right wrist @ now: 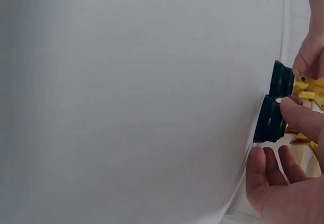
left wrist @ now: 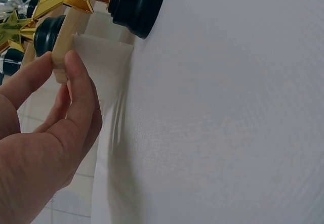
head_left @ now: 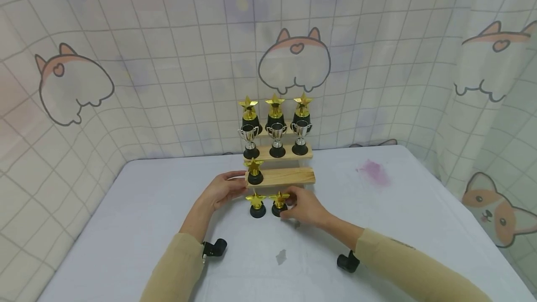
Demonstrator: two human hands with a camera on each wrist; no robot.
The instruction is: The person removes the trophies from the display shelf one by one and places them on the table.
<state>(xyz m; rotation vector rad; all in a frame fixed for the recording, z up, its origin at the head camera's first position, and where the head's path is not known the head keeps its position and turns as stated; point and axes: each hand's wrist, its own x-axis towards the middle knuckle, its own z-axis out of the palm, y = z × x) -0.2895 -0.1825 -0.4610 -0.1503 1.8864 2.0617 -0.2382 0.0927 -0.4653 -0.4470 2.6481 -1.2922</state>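
Tabletop bears trophies; gridded cloth behind.

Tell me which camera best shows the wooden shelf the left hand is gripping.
The head view: the shelf shows along its length, with one star trophy at its left end. The left wrist view shows mainly that end, in the left hand; the right wrist view doesn't show it clearly.

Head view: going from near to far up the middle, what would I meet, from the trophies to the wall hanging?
Two gold star trophies, the front wooden shelf with a lone star trophy, three silver cups, three rear star trophies, the gridded hanging.
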